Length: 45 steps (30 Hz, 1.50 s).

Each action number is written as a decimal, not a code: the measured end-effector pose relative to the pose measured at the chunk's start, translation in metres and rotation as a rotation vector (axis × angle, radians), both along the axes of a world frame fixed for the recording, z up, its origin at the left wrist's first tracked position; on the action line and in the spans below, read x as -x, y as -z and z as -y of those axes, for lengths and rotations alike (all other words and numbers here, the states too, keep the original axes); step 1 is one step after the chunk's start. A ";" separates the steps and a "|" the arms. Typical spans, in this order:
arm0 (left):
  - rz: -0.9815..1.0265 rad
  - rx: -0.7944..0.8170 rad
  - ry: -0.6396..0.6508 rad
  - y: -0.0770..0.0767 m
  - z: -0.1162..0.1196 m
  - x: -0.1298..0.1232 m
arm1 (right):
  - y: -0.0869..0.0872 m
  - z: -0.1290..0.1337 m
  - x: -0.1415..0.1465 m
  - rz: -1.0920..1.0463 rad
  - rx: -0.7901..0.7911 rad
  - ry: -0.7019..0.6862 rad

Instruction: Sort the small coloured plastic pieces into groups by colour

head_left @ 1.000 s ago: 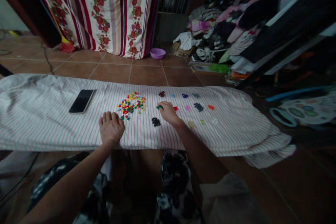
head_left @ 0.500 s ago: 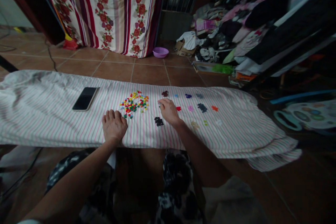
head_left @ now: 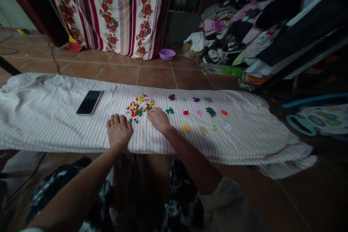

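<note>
My left hand (head_left: 119,129) lies on the striped cloth just below and left of a mixed heap of tiny colourful pieces (head_left: 138,108); its fingers are stretched out and it holds nothing. At the heap's right edge is my right hand (head_left: 160,120), fingers drawn together and pointing down-left. Whatever sits between those fingertips is too small to make out. Small single-colour groups spread to the right: dark green pieces (head_left: 170,110), red pieces (head_left: 185,113), yellow pieces (head_left: 186,128), brown pieces (head_left: 172,97) and dark grey pieces (head_left: 210,112). My right hand and wrist hide the black group.
A phone (head_left: 90,102) lies on the cloth (head_left: 54,127) to the left. Beyond it, on the tiled floor, stand a purple basin (head_left: 167,54) and a red broom (head_left: 74,45). Piled clothes (head_left: 239,32) fill the back right. A striped, flowered curtain (head_left: 122,11) hangs behind.
My right hand has moved left from the dark green group to the edge of the mixed heap. The dark green and yellow groups now show; the black group is covered. My left hand stays put.
</note>
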<state>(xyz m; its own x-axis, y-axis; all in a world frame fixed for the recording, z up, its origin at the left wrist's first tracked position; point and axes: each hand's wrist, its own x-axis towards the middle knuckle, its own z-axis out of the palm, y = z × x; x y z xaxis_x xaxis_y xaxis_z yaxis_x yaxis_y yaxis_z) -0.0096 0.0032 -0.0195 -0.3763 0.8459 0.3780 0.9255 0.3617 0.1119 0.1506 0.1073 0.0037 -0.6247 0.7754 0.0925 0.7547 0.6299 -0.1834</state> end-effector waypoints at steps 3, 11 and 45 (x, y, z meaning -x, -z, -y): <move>0.017 0.011 -0.001 -0.001 0.000 -0.001 | -0.002 0.003 0.003 -0.021 -0.012 0.001; 0.013 0.019 -0.002 -0.003 0.000 -0.001 | 0.008 0.003 -0.009 -0.429 0.160 0.096; -0.041 0.096 -0.010 -0.009 0.002 -0.002 | 0.030 0.030 -0.265 -0.653 -0.230 0.878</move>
